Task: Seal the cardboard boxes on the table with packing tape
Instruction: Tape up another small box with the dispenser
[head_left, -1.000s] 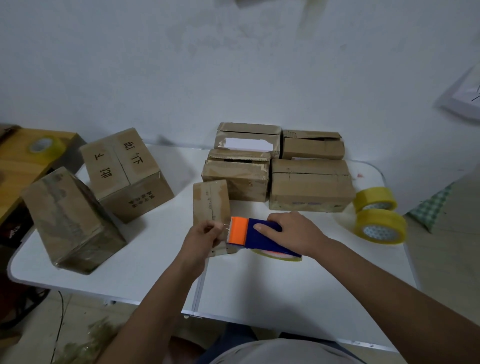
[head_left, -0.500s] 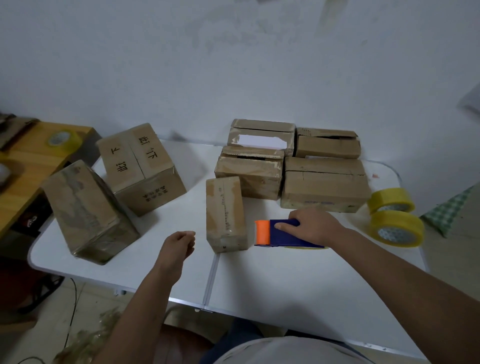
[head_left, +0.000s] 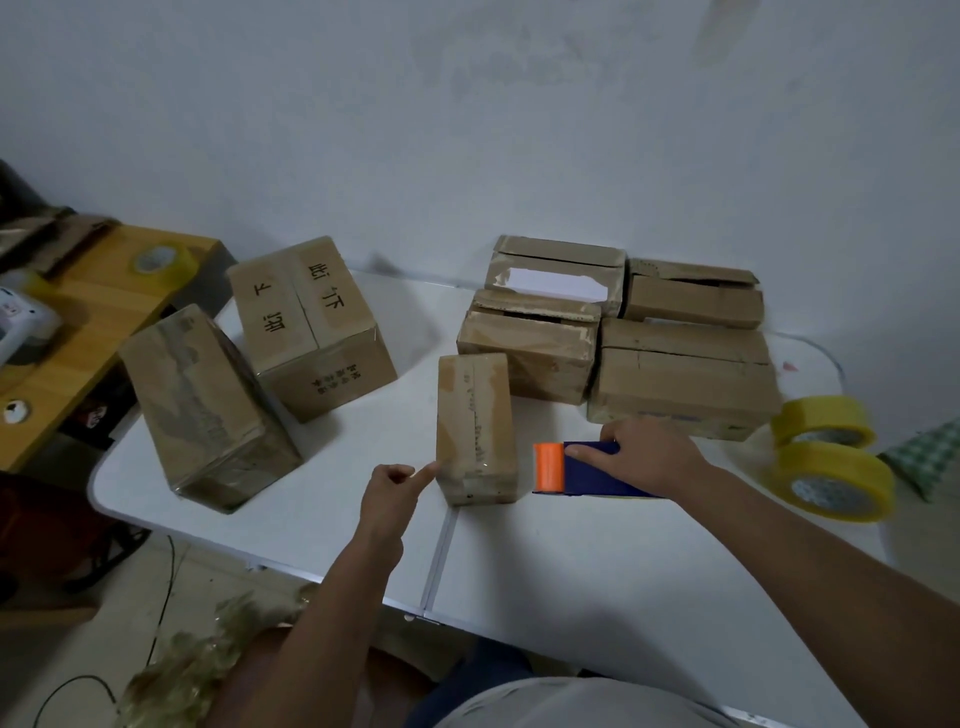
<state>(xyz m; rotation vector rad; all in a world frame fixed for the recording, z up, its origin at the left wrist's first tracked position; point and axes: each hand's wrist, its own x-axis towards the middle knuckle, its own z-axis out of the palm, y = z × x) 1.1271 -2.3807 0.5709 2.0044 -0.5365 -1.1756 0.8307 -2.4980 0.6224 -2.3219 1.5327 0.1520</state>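
From the head view, the small box (head_left: 477, 426) is sitting on the white desk (head_left: 571, 561), its long axis running away from the person. The left hand (head_left: 389, 493) is pointing its forefinger against the box's near left corner, other fingers curled. The right hand (head_left: 649, 457) is gripping the tape dispenser (head_left: 576, 470) just right of the box, equally near.

On the worktop (head_left: 597, 561) a small box (head_left: 475, 426) stands in front of me, my left hand (head_left: 389, 493) touching its left edge and my right hand (head_left: 649, 457) on the tape dispenser (head_left: 576, 470) just to its right. Behind them four boxes (head_left: 685, 374) sit clustered against the wall. Two larger boxes (head_left: 306, 332) lie to the left, two tape rolls (head_left: 831, 478) at the far right. Another roll (head_left: 161, 260) rests on the side desk (head_left: 98, 306) left of the worktop
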